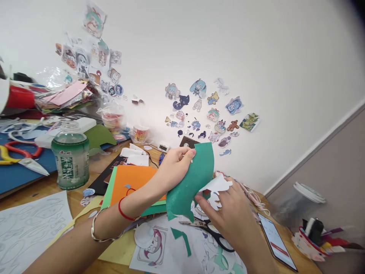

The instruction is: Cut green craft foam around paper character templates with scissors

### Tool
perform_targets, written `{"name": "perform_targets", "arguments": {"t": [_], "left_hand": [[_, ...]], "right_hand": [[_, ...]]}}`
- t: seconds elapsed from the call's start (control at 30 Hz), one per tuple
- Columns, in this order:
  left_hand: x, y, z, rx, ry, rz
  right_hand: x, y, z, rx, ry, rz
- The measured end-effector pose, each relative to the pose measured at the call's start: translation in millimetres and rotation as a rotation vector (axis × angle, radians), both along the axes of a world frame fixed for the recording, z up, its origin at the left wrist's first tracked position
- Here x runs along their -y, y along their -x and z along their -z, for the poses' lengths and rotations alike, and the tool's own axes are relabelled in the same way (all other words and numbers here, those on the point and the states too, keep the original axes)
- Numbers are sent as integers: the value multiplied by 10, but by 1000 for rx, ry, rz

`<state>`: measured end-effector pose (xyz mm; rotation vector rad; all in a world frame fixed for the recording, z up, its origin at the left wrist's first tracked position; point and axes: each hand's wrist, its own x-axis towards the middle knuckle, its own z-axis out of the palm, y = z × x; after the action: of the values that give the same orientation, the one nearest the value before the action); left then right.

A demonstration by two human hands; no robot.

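A curved sheet of dark green paper (pixel 196 173) is raised above the desk. My left hand (pixel 177 167) pinches its upper left edge between thumb and fingers. My right hand (pixel 228 201) grips a white paper cutout (pixel 218 183) with a jagged edge, close against the green sheet's right side. Whether the right fingers also touch the green sheet is hard to tell. Below the hands, black-handled scissors (pixel 215 234) lie on the papers, beside a loose green paper scrap (pixel 184 239). A printed drawing (pixel 152 247) lies under my left forearm.
Orange paper (pixel 128 182) tops a coloured stack on the left. A green-labelled bottle (pixel 71 156) stands near red-and-yellow scissors (pixel 27 156). At right are a phone (pixel 276 239) and a pen holder (pixel 309 239). Cutouts (pixel 198 87) cover the wall behind.
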<state>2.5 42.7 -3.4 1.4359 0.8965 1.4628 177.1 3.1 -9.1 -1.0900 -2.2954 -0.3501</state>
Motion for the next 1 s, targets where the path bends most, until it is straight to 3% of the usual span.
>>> {"name": "perform_targets", "arguments": {"t": [0.23,0.4,0.53,0.7,0.8,0.9,1.0], "left_hand": [[94,-120,-2,230,113,106],[120,-124,-10,364,184,130],[81,-106,-10,433,214,223],[58,-148,104,311,-86,503],[94,-201,171,183,-207,572],[149,-265,190,-40,-259,427],[166,-328,205,-164,-211,225]], "right_hand": [[22,113,54,-93,185,3],[32,162,93,-223,167,-12],[67,163,60,-389,198,96],[86,106,-13,-666,325,256],[68,65,-41,-758,392,295],[54,54,-60,-789,430,275],[58,78,-69,-727,457,354]]}}
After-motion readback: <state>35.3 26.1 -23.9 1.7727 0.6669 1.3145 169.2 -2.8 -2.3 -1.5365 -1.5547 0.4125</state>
